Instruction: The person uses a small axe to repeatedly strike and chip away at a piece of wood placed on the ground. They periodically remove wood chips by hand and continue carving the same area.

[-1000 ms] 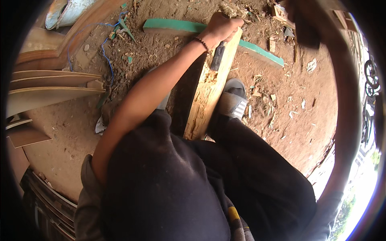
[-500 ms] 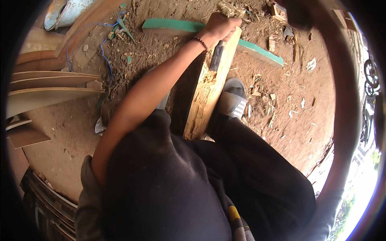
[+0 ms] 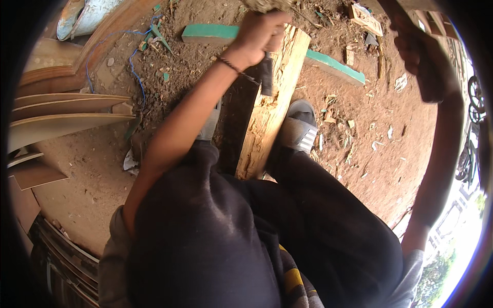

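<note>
The left hand [image 3: 258, 38] clenched a dark tool [image 3: 266, 77] at the timber [image 3: 262, 128]'s far end; the right hand [image 3: 430, 55] grasped a dark bar [image 3: 431, 88], far right.

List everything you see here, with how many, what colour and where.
Wooden beam: one, pale yellow, centre
Short tool: one, dark, in the left hand
Long tool: one, dark, in the right hand
Painted wood: two visible lengths, green, either side of the beam
Cord: one, blue, upper left
Curved object: one, pale blue, top left
Curved panels: several, brown, left
Wood chips: many, pale, scattered on the brown earth
Wheel: at least one, black, right edge
Sandals: two, grey, flanking the beam
Bracelet: one, dark, behind the left hand
Trousers: one pair, black, lower middle
Hands: two, bare, near the top
</note>
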Action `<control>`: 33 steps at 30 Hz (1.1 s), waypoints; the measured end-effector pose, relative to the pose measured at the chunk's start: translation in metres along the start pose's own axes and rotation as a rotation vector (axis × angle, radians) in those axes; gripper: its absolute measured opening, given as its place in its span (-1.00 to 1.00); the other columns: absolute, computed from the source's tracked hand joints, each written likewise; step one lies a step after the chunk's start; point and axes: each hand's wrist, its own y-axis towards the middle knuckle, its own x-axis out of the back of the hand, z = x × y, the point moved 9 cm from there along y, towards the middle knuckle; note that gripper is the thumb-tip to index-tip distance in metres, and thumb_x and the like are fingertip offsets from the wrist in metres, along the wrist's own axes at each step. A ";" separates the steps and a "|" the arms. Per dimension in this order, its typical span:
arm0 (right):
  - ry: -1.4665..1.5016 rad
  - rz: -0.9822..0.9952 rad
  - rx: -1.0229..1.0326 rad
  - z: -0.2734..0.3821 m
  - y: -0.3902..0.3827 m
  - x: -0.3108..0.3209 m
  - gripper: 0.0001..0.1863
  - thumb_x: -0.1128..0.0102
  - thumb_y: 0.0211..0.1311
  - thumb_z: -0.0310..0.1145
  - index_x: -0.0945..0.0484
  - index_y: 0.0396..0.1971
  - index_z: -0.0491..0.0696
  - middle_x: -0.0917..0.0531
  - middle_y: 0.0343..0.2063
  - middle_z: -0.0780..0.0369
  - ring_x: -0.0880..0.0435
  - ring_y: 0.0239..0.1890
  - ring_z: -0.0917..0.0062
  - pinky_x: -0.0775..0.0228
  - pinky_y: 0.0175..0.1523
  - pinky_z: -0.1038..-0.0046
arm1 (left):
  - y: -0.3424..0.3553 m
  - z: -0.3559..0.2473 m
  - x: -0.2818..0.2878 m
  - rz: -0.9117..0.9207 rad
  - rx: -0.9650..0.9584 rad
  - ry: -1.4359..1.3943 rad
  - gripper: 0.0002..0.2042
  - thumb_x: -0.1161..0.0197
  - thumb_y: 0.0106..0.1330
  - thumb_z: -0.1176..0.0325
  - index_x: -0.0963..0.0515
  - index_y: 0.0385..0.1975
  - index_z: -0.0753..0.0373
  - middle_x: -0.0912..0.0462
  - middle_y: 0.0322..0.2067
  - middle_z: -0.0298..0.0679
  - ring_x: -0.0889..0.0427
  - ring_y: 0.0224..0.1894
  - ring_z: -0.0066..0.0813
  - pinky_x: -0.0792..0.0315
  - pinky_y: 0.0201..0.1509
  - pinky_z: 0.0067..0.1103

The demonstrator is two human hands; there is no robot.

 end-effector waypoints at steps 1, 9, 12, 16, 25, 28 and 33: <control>0.040 -0.050 -0.057 -0.028 -0.002 0.006 -0.63 -0.05 0.42 -0.12 -0.42 0.01 -0.10 -0.47 -0.54 0.47 -0.36 -0.66 0.86 -0.23 -0.62 0.79 | -0.002 -0.010 0.012 -0.036 0.015 0.125 -0.58 -0.27 0.24 0.32 -0.24 -0.83 0.01 -0.22 -0.85 -0.52 -0.04 -0.85 -0.76 0.11 -0.77 -0.66; 0.386 -0.326 -0.466 -0.260 -0.081 -0.049 -0.61 -0.26 0.27 -0.05 -0.46 -0.25 -0.10 -0.56 -0.56 0.28 -0.55 -0.64 0.65 -0.46 -0.57 0.60 | -0.060 0.006 0.094 -0.067 0.365 1.176 -0.63 -0.38 0.12 0.03 -0.70 -0.38 0.28 -0.72 -0.50 -0.22 -0.69 -0.42 -0.45 -0.54 -0.22 -0.46; 0.592 -0.422 -0.522 -0.324 -0.118 -0.090 -0.66 -0.18 0.32 -0.11 -0.46 -0.26 -0.13 -0.56 -0.54 0.26 -0.56 -0.61 0.64 -0.52 -0.49 0.60 | -0.095 0.046 0.096 -0.068 0.575 1.130 -0.69 -0.38 0.15 0.09 -0.70 -0.33 0.24 -0.74 -0.39 -0.14 -0.70 -0.37 -0.35 -0.53 -0.16 -0.43; 0.465 -0.457 -0.793 -0.366 -0.155 -0.114 -0.57 -0.06 0.34 -0.06 -0.52 -0.18 -0.18 -0.64 -0.41 0.10 -0.67 -0.35 0.50 -0.59 -0.34 0.46 | -0.103 0.069 0.074 -0.032 0.438 1.124 -0.63 -0.42 0.10 0.14 -0.66 -0.26 0.34 -0.71 -0.32 0.06 -0.72 -0.21 -0.04 -0.54 -0.12 -0.32; 0.308 -0.030 -0.170 -0.159 -0.027 -0.225 -0.31 -0.17 0.37 -0.07 -0.23 0.28 -0.26 -0.52 0.10 -0.07 -0.56 0.08 0.36 -0.47 0.09 0.39 | -0.097 0.083 0.071 0.000 0.449 1.086 -0.63 -0.44 0.08 0.15 -0.66 -0.33 0.38 -0.69 -0.37 0.10 -0.70 -0.21 0.00 -0.54 -0.17 -0.32; 0.368 -0.182 -0.237 -0.157 -0.001 -0.236 -0.32 -0.17 0.36 0.01 -0.35 0.18 -0.30 -0.65 -0.09 0.01 -0.62 -0.20 0.51 -0.48 -0.14 0.48 | -0.099 0.084 0.068 0.003 0.499 1.092 -0.66 -0.44 0.09 0.18 -0.65 -0.32 0.37 -0.68 -0.37 0.10 -0.69 -0.19 0.03 -0.54 -0.17 -0.32; 0.400 -0.071 -0.273 -0.174 0.016 -0.244 -0.52 -0.31 0.22 -0.01 -0.59 -0.51 -0.22 -0.59 -0.63 0.22 -0.54 -0.55 0.58 -0.37 -0.41 0.44 | -0.091 0.072 0.056 -0.010 0.374 1.010 -0.75 -0.38 0.10 0.31 -0.61 -0.35 0.38 -0.64 -0.44 0.12 -0.64 -0.22 0.08 -0.52 -0.26 -0.29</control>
